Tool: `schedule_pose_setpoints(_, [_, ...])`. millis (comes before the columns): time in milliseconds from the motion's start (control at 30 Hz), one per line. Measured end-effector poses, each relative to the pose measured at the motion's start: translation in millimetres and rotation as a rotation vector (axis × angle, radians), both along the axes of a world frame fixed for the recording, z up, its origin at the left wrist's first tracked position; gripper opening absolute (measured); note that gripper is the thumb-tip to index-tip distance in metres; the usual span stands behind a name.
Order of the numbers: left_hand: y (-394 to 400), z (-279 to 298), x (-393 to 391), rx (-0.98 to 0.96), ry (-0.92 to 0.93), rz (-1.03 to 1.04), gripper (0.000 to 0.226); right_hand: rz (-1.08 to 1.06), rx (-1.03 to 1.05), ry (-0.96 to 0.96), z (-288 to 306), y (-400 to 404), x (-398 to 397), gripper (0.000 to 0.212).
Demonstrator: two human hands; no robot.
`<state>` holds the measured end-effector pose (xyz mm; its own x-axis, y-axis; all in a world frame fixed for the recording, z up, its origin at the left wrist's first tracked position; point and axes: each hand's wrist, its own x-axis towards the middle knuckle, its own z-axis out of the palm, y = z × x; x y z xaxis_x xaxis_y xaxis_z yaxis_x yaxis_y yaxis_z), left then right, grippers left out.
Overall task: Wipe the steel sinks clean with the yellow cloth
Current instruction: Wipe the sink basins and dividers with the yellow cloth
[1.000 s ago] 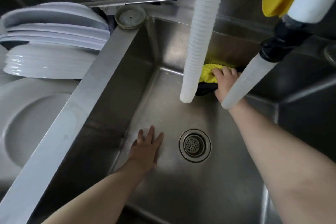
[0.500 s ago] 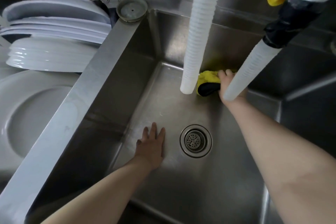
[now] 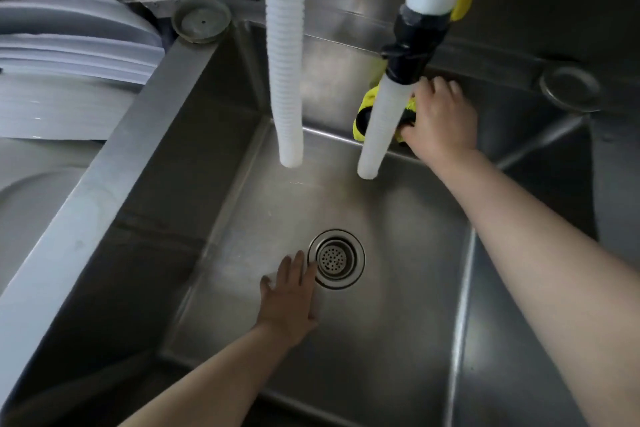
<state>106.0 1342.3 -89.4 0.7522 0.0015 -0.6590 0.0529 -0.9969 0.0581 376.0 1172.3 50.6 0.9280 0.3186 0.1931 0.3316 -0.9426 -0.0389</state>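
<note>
Yellow cloth [image 3: 367,107], bunched under the right hand [image 3: 438,118], has climbed from the floor seam onto the sink's [image 3: 398,253] back wall, upper right of frame, behind a white hose [image 3: 381,125]. Its grip curls around the cloth. Left hand [image 3: 289,298] stays flat beside the drain [image 3: 336,258], nearer than before. Wiping seems to be moving rightward.

Two white corrugated plastic hoses hung into steel sink basin [image 3: 194,163]: left hose [image 3: 284,55] over middle of back half, right hose [image 3: 381,125] with black coupling close against back wall. Right hand [image 3: 438,121] pressed yellow cloth [image 3: 367,111] on back wall directly behind right hose; hose crossed in front of cloth. Open gap between hose ends. Left hand [image 3: 291,298] lay flat on sink floor, fingertips touching round steel drain strainer [image 3: 336,258]. Floor right of drain free.
</note>
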Motion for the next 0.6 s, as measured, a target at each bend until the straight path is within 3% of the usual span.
schedule_pose_setpoints(167, [-21.4,1.7,-4.9,0.009,0.005,0.028,0.117,0.038,0.053,-0.180,17.4,-32.7,1.1,0.046])
schedule_pose_setpoints(400, [-29.3,-1.9,-8.2,0.099,-0.007,-0.030,0.126,0.096,-0.055,-0.380,5.3,-61.8,-6.4,0.040])
schedule_pose_setpoints(600, [-30.1,2.5,-7.6,0.079,-0.018,0.021,0.135,0.041,-0.140,-0.173,-34.5,-70.8,-7.9,0.056])
